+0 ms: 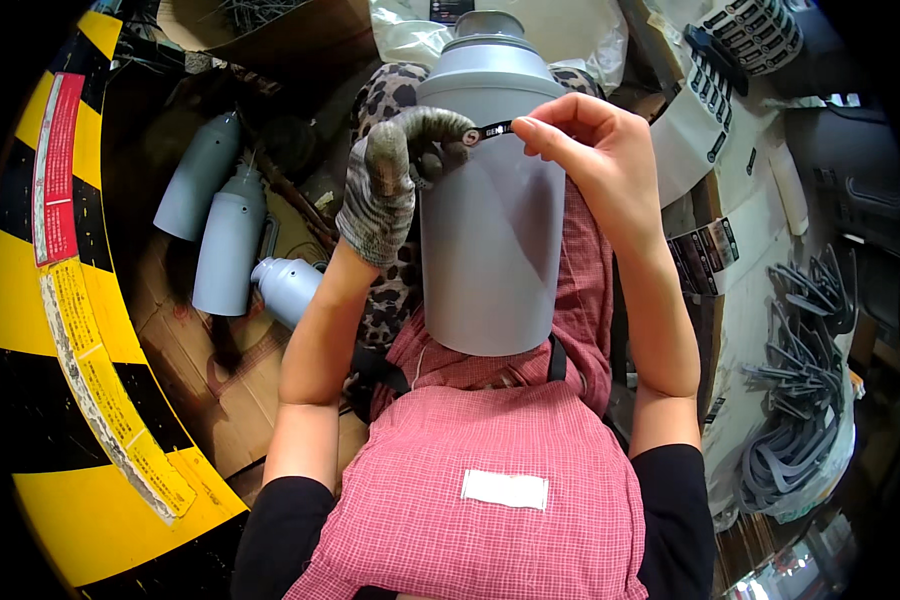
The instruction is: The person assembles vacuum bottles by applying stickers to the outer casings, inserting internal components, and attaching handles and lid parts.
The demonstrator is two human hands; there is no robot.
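Observation:
A large grey cylindrical container with a narrower neck rests on my lap, its neck pointing away from me. Across its upper part, a small black label strip is stretched between my two hands. My left hand, in a striped, dirty work glove, grips the strip's left end near a small round emblem. The bare thumb and fingers of my right hand pinch its right end. Whether the strip touches the container's surface, I cannot tell.
Several smaller grey containers lie at the left on flattened cardboard. A yellow-and-black striped panel curves along the left. On the right-hand bench are label sheets, a label roll and bundled grey straps. An open cardboard box stands far left.

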